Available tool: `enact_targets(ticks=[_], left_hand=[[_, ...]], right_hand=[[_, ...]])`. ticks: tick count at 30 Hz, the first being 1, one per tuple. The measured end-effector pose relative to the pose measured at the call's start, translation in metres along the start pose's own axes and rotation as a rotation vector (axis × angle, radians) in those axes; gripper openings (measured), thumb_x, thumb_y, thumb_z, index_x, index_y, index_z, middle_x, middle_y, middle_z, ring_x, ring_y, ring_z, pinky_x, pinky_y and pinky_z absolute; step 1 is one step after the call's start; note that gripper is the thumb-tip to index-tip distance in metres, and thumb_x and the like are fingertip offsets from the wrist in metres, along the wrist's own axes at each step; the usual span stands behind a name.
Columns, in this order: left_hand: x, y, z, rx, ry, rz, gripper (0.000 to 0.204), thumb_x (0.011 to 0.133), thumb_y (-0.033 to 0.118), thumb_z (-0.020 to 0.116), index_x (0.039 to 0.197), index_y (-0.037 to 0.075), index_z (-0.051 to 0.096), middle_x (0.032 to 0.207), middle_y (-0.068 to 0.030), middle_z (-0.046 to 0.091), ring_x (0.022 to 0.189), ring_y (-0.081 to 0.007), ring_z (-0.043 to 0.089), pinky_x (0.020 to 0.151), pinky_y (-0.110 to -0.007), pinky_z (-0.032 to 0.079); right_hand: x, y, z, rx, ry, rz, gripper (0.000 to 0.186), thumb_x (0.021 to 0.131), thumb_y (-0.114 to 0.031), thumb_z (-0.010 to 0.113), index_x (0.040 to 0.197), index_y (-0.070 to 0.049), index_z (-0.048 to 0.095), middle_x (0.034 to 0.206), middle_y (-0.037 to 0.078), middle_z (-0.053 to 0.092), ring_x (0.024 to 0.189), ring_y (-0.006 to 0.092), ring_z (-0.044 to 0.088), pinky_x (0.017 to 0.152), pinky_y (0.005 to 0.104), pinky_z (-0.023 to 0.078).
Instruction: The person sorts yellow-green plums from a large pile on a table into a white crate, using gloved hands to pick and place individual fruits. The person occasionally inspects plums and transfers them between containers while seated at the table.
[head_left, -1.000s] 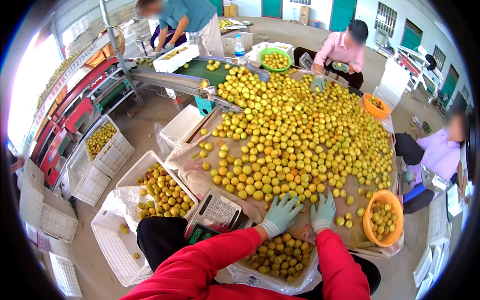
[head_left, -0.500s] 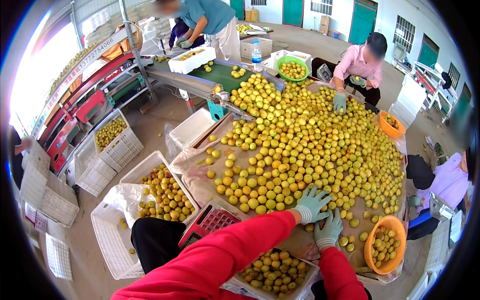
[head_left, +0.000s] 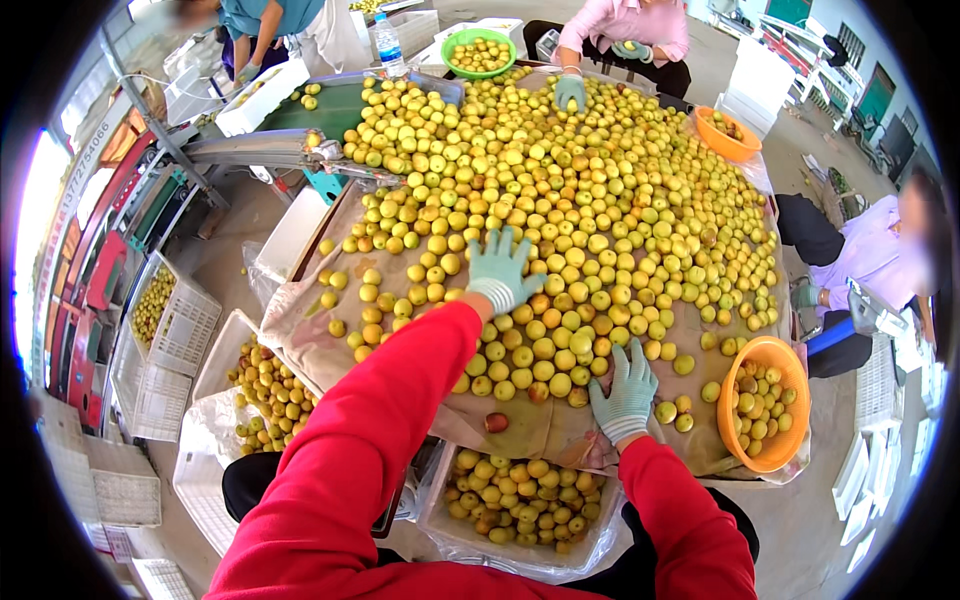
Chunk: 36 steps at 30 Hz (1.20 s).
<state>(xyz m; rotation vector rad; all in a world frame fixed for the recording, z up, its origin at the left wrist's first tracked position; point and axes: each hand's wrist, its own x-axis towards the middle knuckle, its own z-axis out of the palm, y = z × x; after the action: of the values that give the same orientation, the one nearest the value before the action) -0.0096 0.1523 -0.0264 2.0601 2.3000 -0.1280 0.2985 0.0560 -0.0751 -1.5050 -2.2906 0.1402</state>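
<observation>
A broad heap of small round yellow-green fruits (head_left: 600,235) covers the cloth-topped table (head_left: 560,432). My left hand (head_left: 503,272), in a pale green knitted glove, lies palm down on fruits at the heap's near left part, its fingers spread. My right hand (head_left: 626,392), gloved alike, rests at the heap's near edge with fingers apart, beside several loose fruits. Neither hand grips a fruit that I can see; what lies under the palms is hidden. One reddish-brown fruit (head_left: 496,423) sits alone on the cloth, left of my right hand.
Below the table's near edge stands a lined white crate (head_left: 434,508) of fruits. An orange basket (head_left: 797,365) is at the right, another orange basket (head_left: 735,150) behind it. A conveyor (head_left: 250,148) meets the far left. A co-worker's gloved hand (head_left: 570,92) touches the far fruits.
My hands have moved apart: the left went forward and left onto the fruits, the right stays near the table's front. Fruits have come nearer the front edge. The view has shifted.
</observation>
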Motion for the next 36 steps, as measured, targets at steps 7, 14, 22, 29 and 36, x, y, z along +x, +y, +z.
enact_targets(ticks=[7,14,22,29,36], left_hand=[[-0.044,0.056,0.012,-0.103,-0.008,0.288,0.087,0.098,0.069,0.043,0.162,0.012,0.028,0.167,-0.0225,0.023,0.155,-0.0440,0.018,0.123,-0.065,0.016],[0.042,0.008,-0.011,-0.380,0.301,0.035,0.027,0.090,0.009,0.060,0.116,0.006,0.064,0.117,-0.0178,0.066,0.110,-0.0377,0.064,0.092,-0.047,0.054],[0.115,-0.016,0.006,-0.191,0.027,-0.091,0.034,0.094,0.011,0.058,0.127,0.007,0.062,0.129,-0.0229,0.062,0.116,-0.0386,0.064,0.099,-0.051,0.053],[0.069,0.007,0.022,-0.505,0.288,0.116,0.024,0.089,0.013,0.064,0.111,0.004,0.065,0.110,-0.0203,0.070,0.100,-0.0371,0.069,0.090,-0.044,0.056],[0.114,-0.038,0.002,-0.482,0.425,-0.084,0.025,0.090,0.013,0.062,0.114,0.013,0.069,0.119,-0.0163,0.070,0.103,-0.0365,0.069,0.087,-0.046,0.057]], right_hand=[[0.000,0.000,0.000,0.009,-0.001,0.008,0.077,0.077,-0.034,0.082,0.143,-0.008,0.049,0.155,0.022,0.040,0.134,0.0411,0.046,0.107,0.0546,0.036],[-0.001,0.002,-0.003,0.007,-0.006,0.024,0.079,0.077,-0.033,0.082,0.144,-0.009,0.048,0.154,0.022,0.041,0.134,0.0414,0.046,0.108,0.0542,0.036],[0.001,-0.005,-0.007,0.041,-0.044,0.007,0.077,0.079,-0.028,0.082,0.144,-0.007,0.047,0.155,0.026,0.039,0.134,0.0437,0.047,0.109,0.0539,0.036],[-0.002,0.003,0.000,0.024,-0.011,0.013,0.077,0.077,-0.032,0.082,0.142,-0.009,0.049,0.153,0.021,0.042,0.133,0.0413,0.047,0.107,0.0542,0.036],[0.001,-0.001,-0.001,0.033,-0.018,0.000,0.076,0.076,-0.031,0.082,0.141,-0.008,0.049,0.153,0.022,0.042,0.132,0.0425,0.047,0.107,0.0538,0.036]])
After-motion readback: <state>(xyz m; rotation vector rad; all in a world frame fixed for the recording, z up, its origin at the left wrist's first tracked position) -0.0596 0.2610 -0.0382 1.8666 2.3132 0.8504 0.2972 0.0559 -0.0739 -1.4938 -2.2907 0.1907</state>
